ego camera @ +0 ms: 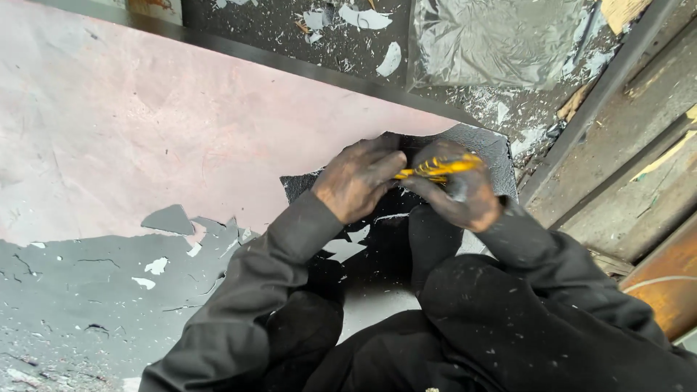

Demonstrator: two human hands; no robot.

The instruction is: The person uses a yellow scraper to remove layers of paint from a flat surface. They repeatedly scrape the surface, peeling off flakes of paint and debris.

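The right hand (459, 190) closes its grip around a yellow-handled scraper (438, 168); the left hand's (358, 185) fingertips pinch the scraper's tip over the peeling grey floor (87, 290).

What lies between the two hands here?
In the head view, a yellow-and-black tool spans them: the right hand grips it, the left hand meets its tip.

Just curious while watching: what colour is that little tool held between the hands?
The tool is yellow with dark markings, gripped in the right hand; the head view shows it.
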